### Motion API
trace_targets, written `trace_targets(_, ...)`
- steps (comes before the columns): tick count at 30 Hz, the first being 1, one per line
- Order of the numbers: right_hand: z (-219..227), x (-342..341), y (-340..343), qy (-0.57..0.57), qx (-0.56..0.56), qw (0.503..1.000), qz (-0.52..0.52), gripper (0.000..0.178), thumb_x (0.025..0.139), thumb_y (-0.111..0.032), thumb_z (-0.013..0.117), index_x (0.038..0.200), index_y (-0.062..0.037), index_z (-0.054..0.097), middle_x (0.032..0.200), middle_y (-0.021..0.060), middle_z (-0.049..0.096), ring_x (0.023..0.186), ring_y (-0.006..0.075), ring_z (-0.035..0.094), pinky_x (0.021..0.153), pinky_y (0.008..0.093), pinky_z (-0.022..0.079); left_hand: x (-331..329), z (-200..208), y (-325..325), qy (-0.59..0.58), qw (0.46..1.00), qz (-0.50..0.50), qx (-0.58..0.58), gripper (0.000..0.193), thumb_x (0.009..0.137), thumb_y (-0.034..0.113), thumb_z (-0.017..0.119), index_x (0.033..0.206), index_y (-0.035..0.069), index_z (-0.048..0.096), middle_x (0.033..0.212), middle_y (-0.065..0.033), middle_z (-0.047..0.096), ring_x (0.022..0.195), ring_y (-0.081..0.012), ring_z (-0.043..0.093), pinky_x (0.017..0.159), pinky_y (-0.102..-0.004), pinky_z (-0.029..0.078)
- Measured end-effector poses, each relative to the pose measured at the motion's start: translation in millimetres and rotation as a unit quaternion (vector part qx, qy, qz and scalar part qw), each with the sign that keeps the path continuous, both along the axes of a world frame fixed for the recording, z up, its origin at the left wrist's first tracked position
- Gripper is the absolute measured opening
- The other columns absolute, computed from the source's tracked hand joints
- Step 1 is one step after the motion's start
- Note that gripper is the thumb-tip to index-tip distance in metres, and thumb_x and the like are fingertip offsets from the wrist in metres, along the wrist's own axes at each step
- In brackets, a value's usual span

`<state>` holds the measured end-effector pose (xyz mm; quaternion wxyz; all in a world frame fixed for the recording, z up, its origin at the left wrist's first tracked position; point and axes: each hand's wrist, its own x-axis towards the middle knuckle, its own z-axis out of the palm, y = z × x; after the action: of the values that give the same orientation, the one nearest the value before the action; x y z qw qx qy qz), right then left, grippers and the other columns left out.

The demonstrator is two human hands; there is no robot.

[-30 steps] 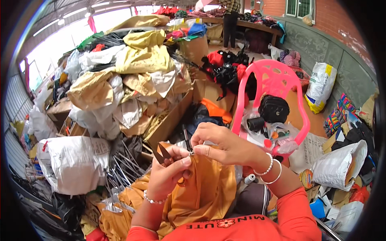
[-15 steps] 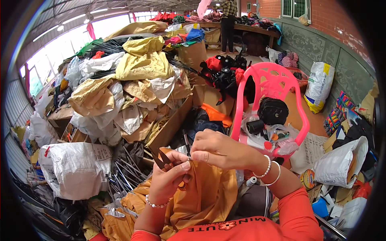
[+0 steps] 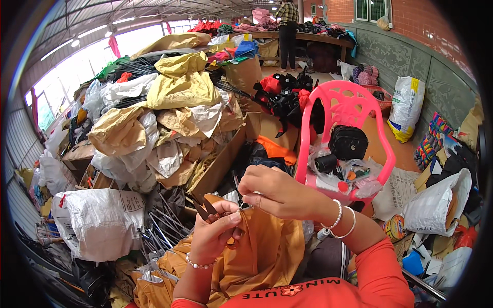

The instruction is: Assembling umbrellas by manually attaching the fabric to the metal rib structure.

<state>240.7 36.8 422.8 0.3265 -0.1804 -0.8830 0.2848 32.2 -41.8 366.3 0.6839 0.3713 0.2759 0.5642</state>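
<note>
My left hand [image 3: 218, 233] is closed round a pair of dark-bladed scissors [image 3: 205, 209], whose points stick out past the fingers. Its thumb and forefinger also pinch the gathered edge of an orange-brown cloth [image 3: 269, 249], which drapes over my lap. Just above and to the right, my right hand [image 3: 272, 192] is curled in a pinch, a small gap from the left thumb. Whatever its fingertips hold is hidden or too fine to see. A thin dark rod [image 3: 235, 179] shows between the hands, partly covered by the right fingers.
A pink plastic chair [image 3: 387, 169] ahead right carries a black pouch [image 3: 348, 142] and thread spool. Sacks and cloth [image 3: 185, 87] are heaped ahead left, with loose metal rods [image 3: 164, 226] below. A white sack [image 3: 436, 203] lies right. Another person [image 3: 287, 31] stands at the far table.
My right hand has come up and away from the left thumb, opening a small gap. The left hand keeps its hold. Far off, the person's raised pink cloth has come down.
</note>
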Motion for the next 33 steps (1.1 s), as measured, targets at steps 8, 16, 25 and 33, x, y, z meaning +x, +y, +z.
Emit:
trace_targets(8,3,-4,2,-0.127,0.116,0.983,-0.062,0.013,0.099,-0.023,0.053,0.097,-0.0099,0.054,0.096,0.009,0.051,0.097,0.028,0.055,0.077,0.0414,0.041,1,5,-7,-0.026,0.999,0.026,0.023,0.015,0.094,0.007,0.066,0.104,-0.005,0.064,0.075,-0.0052,0.063,0.057,-0.0122,0.06,0.055,-0.0261,0.053)
trace_targets(16,19,-26,16,-0.094,0.149,0.984,-0.003,0.018,0.103,-0.022,0.05,0.104,-0.0051,0.055,0.1,0.0095,0.049,0.094,0.0267,0.054,0.082,0.0396,0.04,4,7,-10,0.06,0.996,0.065,0.029,0.018,0.098,0.015,0.062,0.104,-0.003,0.063,0.066,-0.0007,0.06,0.039,-0.0028,0.042,0.045,-0.0205,0.049)
trace_targets(25,-8,-24,55,-0.107,-0.08,0.967,0.216,0.026,0.103,-0.026,0.052,0.102,-0.0008,0.055,0.098,0.01,0.048,0.093,0.0236,0.052,0.082,0.0349,0.044,-9,-1,-7,0.021,0.999,0.029,-0.007,0.019,0.098,0.016,0.063,0.099,-0.002,0.066,0.061,0.0015,0.055,0.043,-0.0034,0.042,0.048,-0.021,0.045)
trace_targets(33,1,-2,36,-0.066,-0.01,0.997,0.033,0.023,0.1,-0.026,0.055,0.101,-0.0028,0.055,0.096,0.0094,0.05,0.093,0.023,0.053,0.081,0.0351,0.044,-12,-5,2,0.021,0.997,0.076,0.004,0.019,0.098,0.017,0.062,0.1,-0.002,0.066,0.059,0.0039,0.053,0.041,-0.0018,0.036,0.049,-0.0207,0.042)
